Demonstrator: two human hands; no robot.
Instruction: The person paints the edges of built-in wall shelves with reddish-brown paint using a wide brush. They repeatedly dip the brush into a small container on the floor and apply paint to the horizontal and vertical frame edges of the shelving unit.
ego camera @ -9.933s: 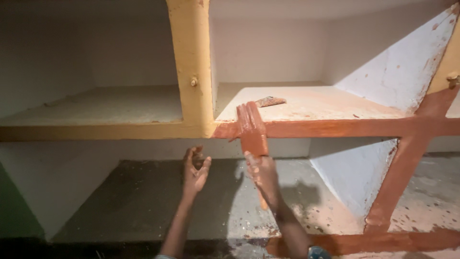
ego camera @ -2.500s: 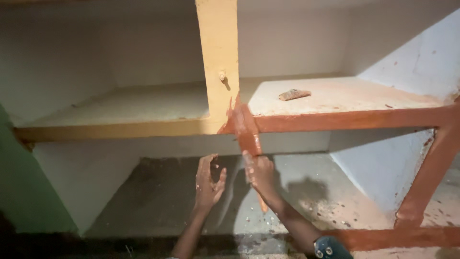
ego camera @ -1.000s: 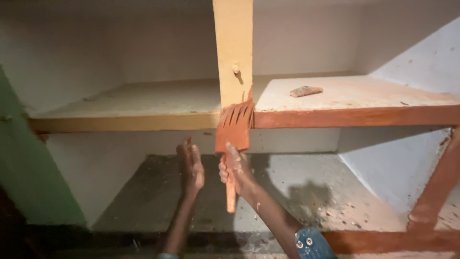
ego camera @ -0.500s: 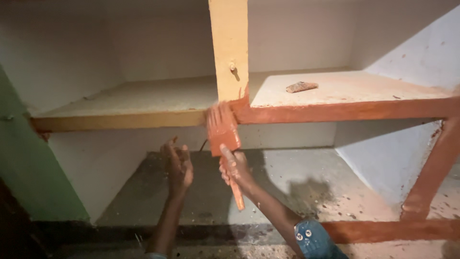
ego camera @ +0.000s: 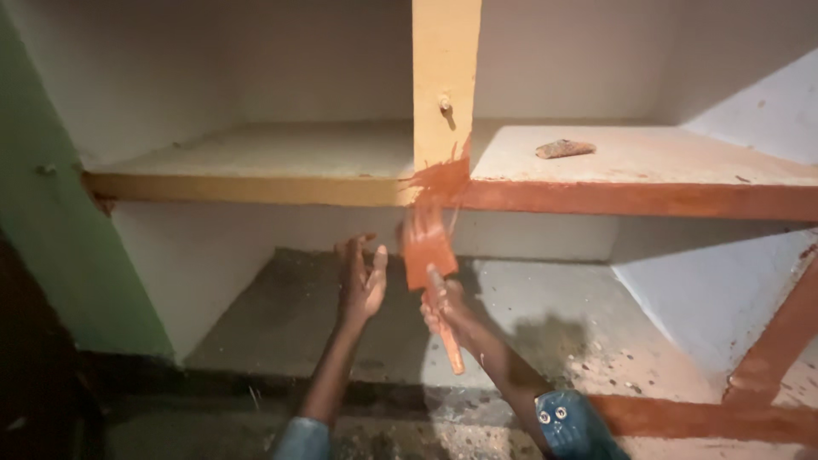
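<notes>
My right hand (ego camera: 447, 308) grips the handle of a wide paintbrush (ego camera: 426, 247) loaded with red-orange paint. Its bristles sit just below the front edge of the shelf (ego camera: 256, 187), under the yellow upright divider (ego camera: 445, 77). The shelf edge right of the divider (ego camera: 630, 200) is red-orange; the edge to the left is yellow. A fresh red patch (ego camera: 439, 181) marks the joint. My left hand (ego camera: 362, 277) is raised beside the brush, fingers apart, holding nothing.
A small brownish object (ego camera: 564, 149) lies on the right shelf top. A green wall (ego camera: 60, 230) stands at the left. Red-painted frame pieces run along the bottom (ego camera: 699, 417) and the right (ego camera: 780, 336). The lower concrete floor (ego camera: 562, 332) is speckled with paint drops.
The brush has dropped from the shelf edge to just below it, and a red patch now shows at the joint. My left hand opened beside the brush. The view shifted leftwards.
</notes>
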